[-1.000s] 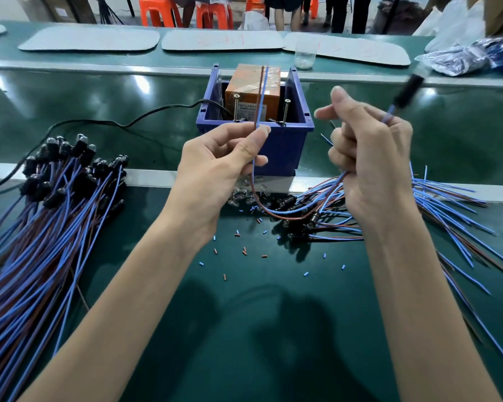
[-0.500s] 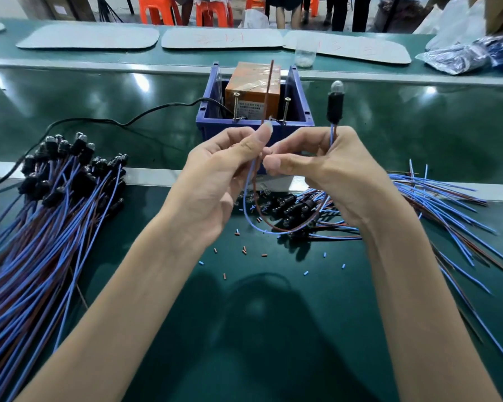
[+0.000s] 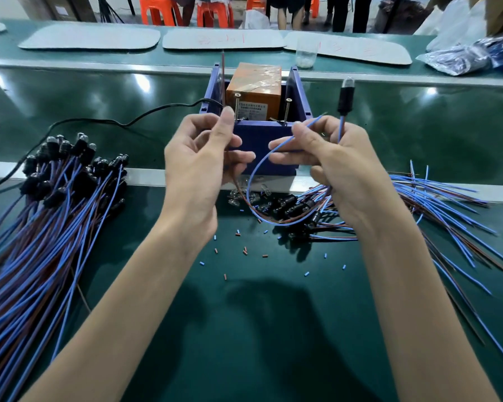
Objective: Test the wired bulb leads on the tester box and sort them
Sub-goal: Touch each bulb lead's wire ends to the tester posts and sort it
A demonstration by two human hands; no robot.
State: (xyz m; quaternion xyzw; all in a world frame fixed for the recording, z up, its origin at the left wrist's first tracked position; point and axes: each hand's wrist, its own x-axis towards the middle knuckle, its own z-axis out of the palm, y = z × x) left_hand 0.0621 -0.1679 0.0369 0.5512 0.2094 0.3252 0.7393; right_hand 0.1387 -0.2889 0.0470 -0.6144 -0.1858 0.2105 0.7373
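- A big green table (image 3: 244,329) is stretching out under both hands. It is smooth and shiny, and light is glinting on it beyond the hands.
- A flat silver strip (image 3: 145,172) is running across the table just under the hands.
- Far past the hands, pale flat mats (image 3: 90,37), a clear cup (image 3: 305,55), crinkly plastic bags (image 3: 459,58) and orange stools (image 3: 160,10) are sitting at the back of the room.
- The left hand (image 3: 198,166) is pinching a thin brown wire (image 3: 223,79) between thumb and first finger. The wire's end is sticking straight up above that hand.
- The right hand (image 3: 340,169) is curling round a thin blue wire (image 3: 253,181) and pinching it near its tip.
- A bulb (image 3: 346,95) is standing up just above the right hand, a black tube with a round glass top.
- Both wires are hanging in a soft loop below the hands.
- The blue box (image 3: 265,152) is sitting just behind the hands, between them. It is hard plastic with straight walls.
- An orange block (image 3: 254,88) wrapped in shiny tape is sitting inside it, and two metal screws (image 3: 237,107) are standing up at its front.
- A black cord (image 3: 99,121) is snaking away from the box past the left hand.
- Left of the left hand, a big pile of wired bulbs (image 3: 55,184) is lying with the black heads together.
- Under and right of the right hand, a messy pile (image 3: 418,204) is spreading out.
- Tiny blue and red bits (image 3: 244,250) are lying scattered below the hands.
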